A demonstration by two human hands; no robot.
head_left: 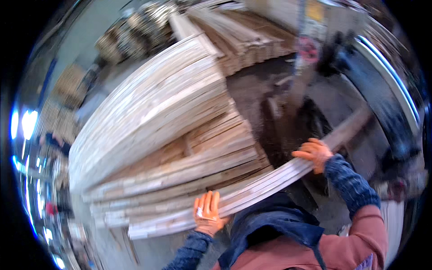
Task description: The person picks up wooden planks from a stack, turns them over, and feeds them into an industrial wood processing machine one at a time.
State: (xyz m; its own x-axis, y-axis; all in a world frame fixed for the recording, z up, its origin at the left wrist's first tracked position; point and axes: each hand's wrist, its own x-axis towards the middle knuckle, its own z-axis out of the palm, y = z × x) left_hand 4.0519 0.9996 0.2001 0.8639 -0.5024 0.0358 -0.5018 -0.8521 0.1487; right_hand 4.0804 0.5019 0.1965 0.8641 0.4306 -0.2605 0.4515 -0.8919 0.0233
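A long pale wooden board [265,182] is held at two places along its length by hands in orange gloves. The left hand [208,215] is laid on the board's near face with its fingers pointing up and away, pressed flat against the wood rather than wrapped round it — a steadying hold, it would seem, that keeps the plank level against the stack. The right hand [316,153] is closed over the top edge of the same board farther along, fingers curled down onto it, so that the free end is carried from above; beyond this hand the board runs on toward the dark machine or frame [360,76] at the upper right, blurred too much to be told apart.

Just beyond the left hand, and touching the held board along its far side, lies the stack of boards [162,135] — weathered grey planks piled in layers, the upper ones fanned at an angle to the lower. The board is kept at the stack's near edge, at about the height of its lowest layers. Past the right hand a patch of dark floor [252,99] is seen, and farther off another pile of timber [243,36]. Blue knitted sleeves cover both wrists.
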